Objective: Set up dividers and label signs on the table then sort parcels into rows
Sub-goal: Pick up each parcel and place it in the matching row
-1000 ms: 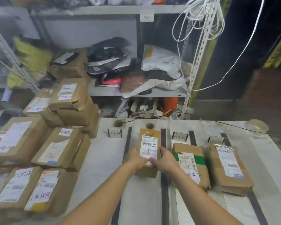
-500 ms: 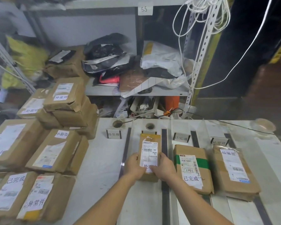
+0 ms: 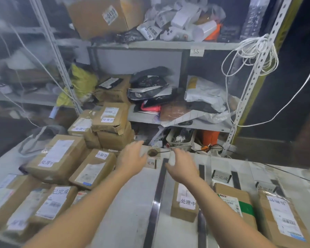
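Three brown parcels lie in rows on the white table (image 3: 125, 221): a small parcel (image 3: 184, 204) between two dark divider strips (image 3: 157, 199), a green-taped parcel (image 3: 236, 206) to its right, and a third parcel (image 3: 283, 217) at far right. Small label signs (image 3: 221, 176) stand at the rows' far ends. My left hand (image 3: 131, 158) and my right hand (image 3: 182, 166) hover above the table's far edge with fingers relaxed, holding nothing. The right forearm crosses over the small parcel. The left hand partly covers the leftmost sign (image 3: 151, 162).
A heap of several unsorted brown parcels (image 3: 61, 158) fills the table's left side. Behind the table stands a metal shelf (image 3: 177, 122) stuffed with bags and boxes; a white cord (image 3: 249, 56) hangs from its upright. A round cable hole (image 3: 152, 152) sits near the far edge.
Both hands let go of the small parcel, which now lies in its row, and lifted forward and left toward the far edge. The view tilted upward.
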